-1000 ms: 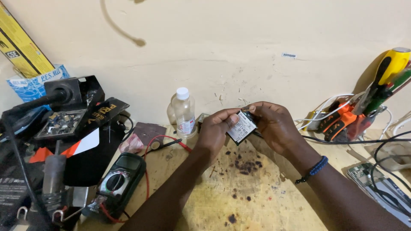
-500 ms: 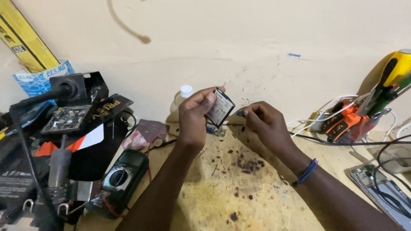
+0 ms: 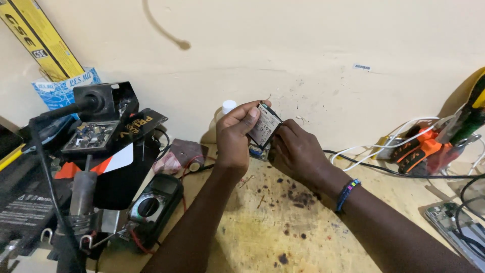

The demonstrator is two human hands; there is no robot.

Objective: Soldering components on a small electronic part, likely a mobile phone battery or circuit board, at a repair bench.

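An electronics repair workshop: a scorched, stained wooden table against a bare wall, a multimeter with red leads, a loose circuit board, tangled cables, screwdrivers and an opened phone at the edge

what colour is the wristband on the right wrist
The wristband is blue with small multicoloured beads or marks; the head view, the only one, shows it clearly.

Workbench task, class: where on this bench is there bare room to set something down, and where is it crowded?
Bare patch: the stained bench top between the forearms, bordered by the multimeter on one side and the opened phone on the other. Crowded: the far-left pile around the black stand, and the cables and tools at far right.
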